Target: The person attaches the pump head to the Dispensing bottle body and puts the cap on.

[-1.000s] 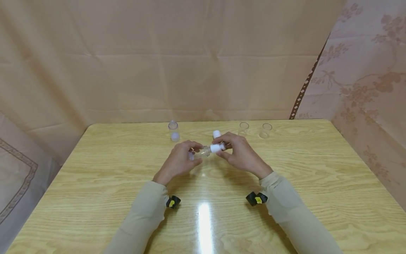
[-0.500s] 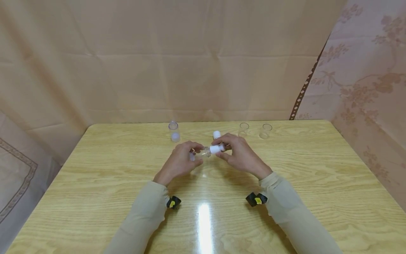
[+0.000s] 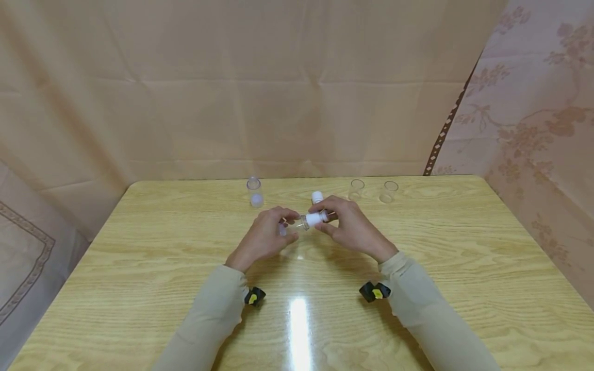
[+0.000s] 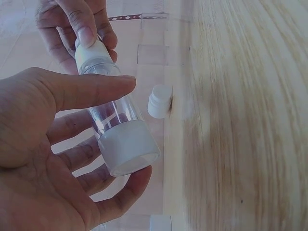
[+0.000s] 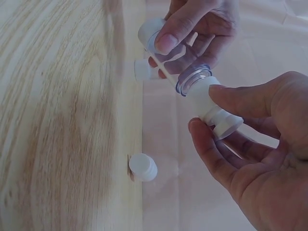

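Note:
My left hand (image 3: 262, 237) grips a clear cylindrical bottle (image 4: 129, 147) by its body, thumb on one side and fingers on the other. The bottle has a white base and lies tilted above the table, mouth toward the right. At that mouth my right hand (image 3: 350, 221) pinches a white pump top (image 5: 199, 98) between thumb and fingers. The pump top is in line with the ringed neck and seems to touch it; how far it is seated I cannot tell. Just behind the right fingers, a second white pump top (image 3: 317, 196) stands on the table.
A similar clear bottle (image 3: 254, 193) with a white lower part stands at the back left. Two clear cylindrical caps (image 3: 356, 189) stand at the back right, near the rear edge of the wooden table (image 3: 153, 247). A beige curtain (image 3: 278, 103) hangs behind.
My left hand has shifted slightly to the right with the bottle. The bottle's neck and the pump top now sit a little closer together. The things standing on the table have not moved.

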A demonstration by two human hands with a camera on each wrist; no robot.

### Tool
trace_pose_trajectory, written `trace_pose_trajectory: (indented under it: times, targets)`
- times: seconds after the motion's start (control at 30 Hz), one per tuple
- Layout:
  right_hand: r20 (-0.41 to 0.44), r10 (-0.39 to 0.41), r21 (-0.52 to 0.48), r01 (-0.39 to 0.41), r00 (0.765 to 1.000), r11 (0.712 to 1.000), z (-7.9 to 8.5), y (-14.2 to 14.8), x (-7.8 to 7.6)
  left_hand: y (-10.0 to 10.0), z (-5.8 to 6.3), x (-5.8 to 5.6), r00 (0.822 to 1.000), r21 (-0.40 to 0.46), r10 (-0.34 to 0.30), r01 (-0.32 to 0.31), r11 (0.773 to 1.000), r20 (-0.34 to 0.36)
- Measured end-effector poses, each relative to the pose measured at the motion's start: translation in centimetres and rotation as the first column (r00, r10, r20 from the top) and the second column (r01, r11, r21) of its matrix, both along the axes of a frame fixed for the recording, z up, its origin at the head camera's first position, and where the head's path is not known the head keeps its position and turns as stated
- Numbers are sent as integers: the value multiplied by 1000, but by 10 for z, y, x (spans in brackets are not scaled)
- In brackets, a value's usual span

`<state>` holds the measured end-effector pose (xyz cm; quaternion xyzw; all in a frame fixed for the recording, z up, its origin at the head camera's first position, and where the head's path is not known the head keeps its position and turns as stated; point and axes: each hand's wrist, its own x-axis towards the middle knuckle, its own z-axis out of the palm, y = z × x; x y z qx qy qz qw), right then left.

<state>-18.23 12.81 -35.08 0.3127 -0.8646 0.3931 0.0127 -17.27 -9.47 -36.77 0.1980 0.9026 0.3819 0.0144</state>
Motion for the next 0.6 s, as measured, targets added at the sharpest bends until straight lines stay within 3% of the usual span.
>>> trace_pose_trajectory:
  times: [0.4, 0.6]
  targets:
    - [50, -12, 30, 10, 999, 999, 1, 0, -1, 0, 2, 1, 1000, -6, 26, -26, 1000, -18]
    - [61, -39, 55, 36, 997, 998, 1, -1, -1, 1, 1, 1, 998, -6, 30, -31, 1000, -60]
